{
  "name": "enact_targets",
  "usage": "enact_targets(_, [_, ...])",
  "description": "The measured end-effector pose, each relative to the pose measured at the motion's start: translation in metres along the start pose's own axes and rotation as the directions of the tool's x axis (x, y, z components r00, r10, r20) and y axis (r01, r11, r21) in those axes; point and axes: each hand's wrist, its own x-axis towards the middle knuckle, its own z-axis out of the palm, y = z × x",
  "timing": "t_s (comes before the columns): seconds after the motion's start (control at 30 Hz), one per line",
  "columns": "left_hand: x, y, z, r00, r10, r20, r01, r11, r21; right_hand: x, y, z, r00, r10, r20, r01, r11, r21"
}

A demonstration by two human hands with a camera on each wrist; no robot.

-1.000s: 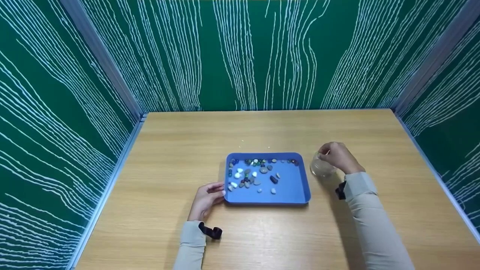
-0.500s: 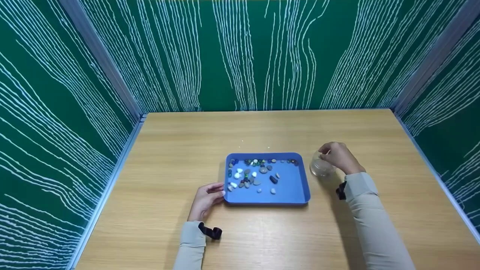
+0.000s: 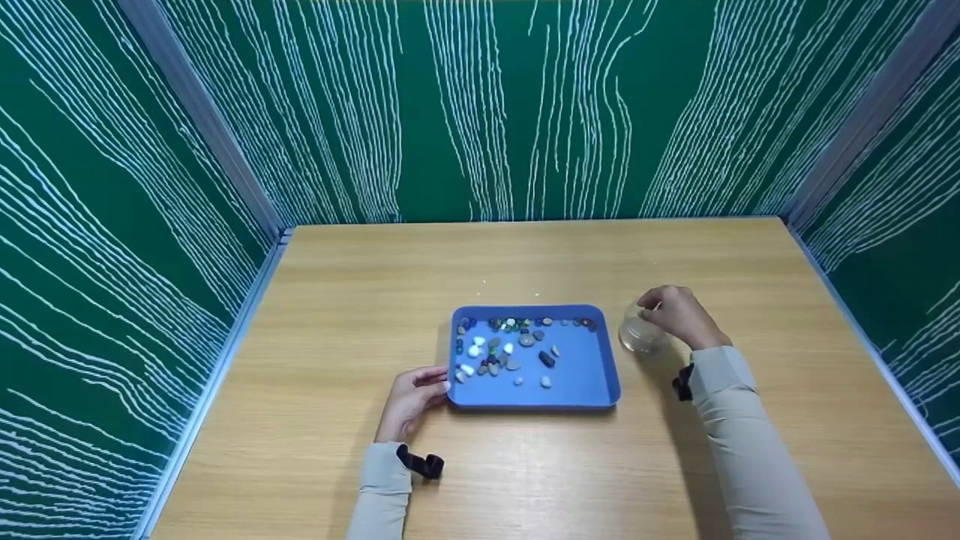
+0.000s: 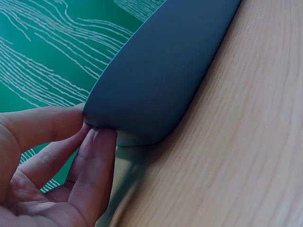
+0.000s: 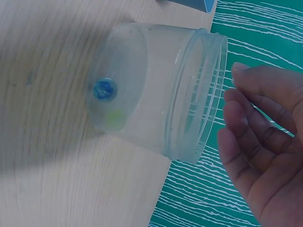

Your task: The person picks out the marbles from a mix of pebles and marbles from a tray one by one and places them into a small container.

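Note:
A blue tray (image 3: 577, 382) holding pebbles and glass marbles lies on the wooden table. My left hand (image 3: 409, 401) grips its near left corner; in the left wrist view, the thumb meets the rim while fingertips touch the outer wall (image 4: 147, 80). To the right stands a clear jar (image 3: 641, 335), upright and without a lid. Over its mouth hovers my right hand (image 3: 679, 315), fingers loosely bent. Seen from the right wrist, those fingers (image 5: 232, 116) hold nothing visible. Inside the jar are a blue marble (image 5: 104, 89) and a blurred green spot (image 5: 115, 119).
White stones (image 3: 475, 350), grey pebbles (image 3: 527, 340) and a dark oblong stone (image 3: 547, 359) are spread over the tray, with marbles mostly along its far side. Tiny white specks dot the table (image 3: 360, 300) behind the tray. Green walls (image 3: 525, 112) with white lines surround the table.

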Motion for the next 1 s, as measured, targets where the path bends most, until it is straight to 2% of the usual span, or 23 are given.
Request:
enact_targets(0.27, [-0.0007,0.0001,0.0005,1.0,0.008,-0.004,-0.008,1.0,-0.019,-0.0006,-0.0003,0.0005,1.0,0.013,0.002,-0.013,1.0,0.006])
enact_targets(0.5, [-0.0007,-0.0018,-0.0002,1.0,0.031,0.005,-0.031,0.999,0.021,0.0004,0.0003,0.0011,0.999,-0.023,-0.028,0.023,1.0,-0.004])
enact_targets(0.73, [-0.0016,-0.0006,-0.0006,1.0,0.016,0.005,-0.016,1.0,0.021,0.0009,-0.0034,0.0003,1.0,0.016,-0.009,-0.016,1.0,0.004])
enact_targets(1.0, [-0.0009,0.0002,-0.0002,1.0,0.013,0.005,-0.013,1.0,0.009,0.0017,-0.0059,-0.0003,1.0,0.012,-0.02,-0.013,1.0,-0.003])
